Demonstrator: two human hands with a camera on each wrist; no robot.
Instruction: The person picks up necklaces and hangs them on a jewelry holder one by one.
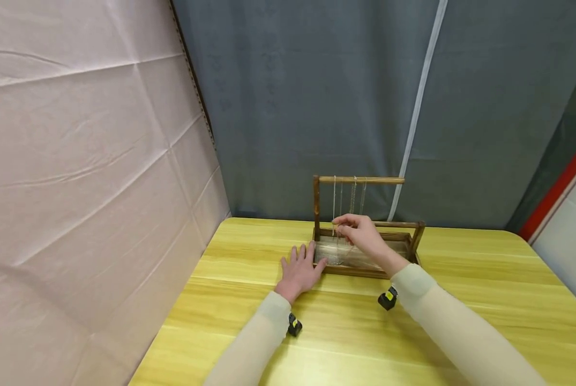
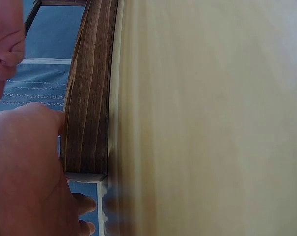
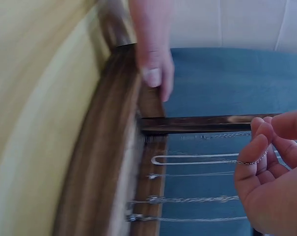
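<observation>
A dark wooden stand (image 1: 365,262) with a tray base and a top rail (image 1: 360,180) stands on the yellow table (image 1: 461,300). Several thin silver chains (image 1: 350,201) hang from the rail. My right hand (image 1: 360,230) is raised over the tray and pinches one chain (image 3: 251,161) between thumb and fingertips. My left hand (image 1: 299,268) lies flat on the table with its fingers straight, the thumb against the stand's front left corner (image 2: 87,147). In the right wrist view the chains (image 3: 197,177) run across the tray.
A pale cloth wall (image 1: 75,161) stands on the left and a grey curtain (image 1: 316,96) behind the table. Bare tabletop stretches in front of and to the right of the stand. A red strip (image 1: 558,185) shows at far right.
</observation>
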